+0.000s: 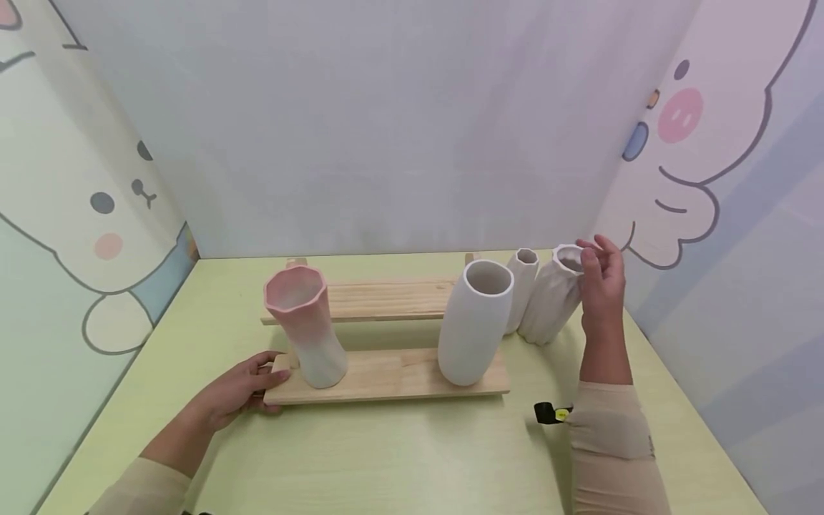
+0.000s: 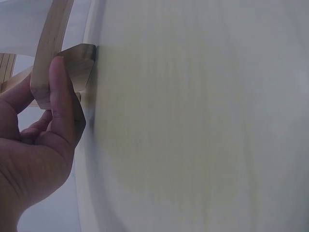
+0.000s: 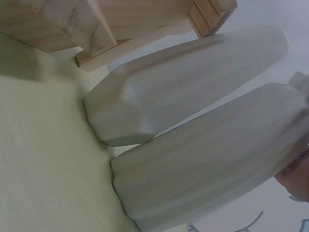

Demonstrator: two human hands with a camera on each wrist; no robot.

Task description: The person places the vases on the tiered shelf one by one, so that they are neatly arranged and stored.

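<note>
A two-tier wooden shelf (image 1: 399,372) stands on the table, and my left hand (image 1: 239,392) grips the left end of its lower board between thumb and fingers. The left wrist view shows that hand (image 2: 46,125) round the board's end. On the lower board stand a pink-to-white vase (image 1: 315,343) at the left and a smooth white vase (image 1: 468,336) at the right. My right hand (image 1: 604,282) is at the upper right side of a ribbed white vase (image 1: 547,304), its fingers loosely bent by the rim. A slimmer faceted white vase (image 3: 183,87) stands beside that one.
The pale green table (image 1: 399,458) reaches back to a plain wall (image 1: 386,143). Cartoon-printed panels flank it on both sides. A small black item with a yellow spot (image 1: 547,413) shows by the right forearm.
</note>
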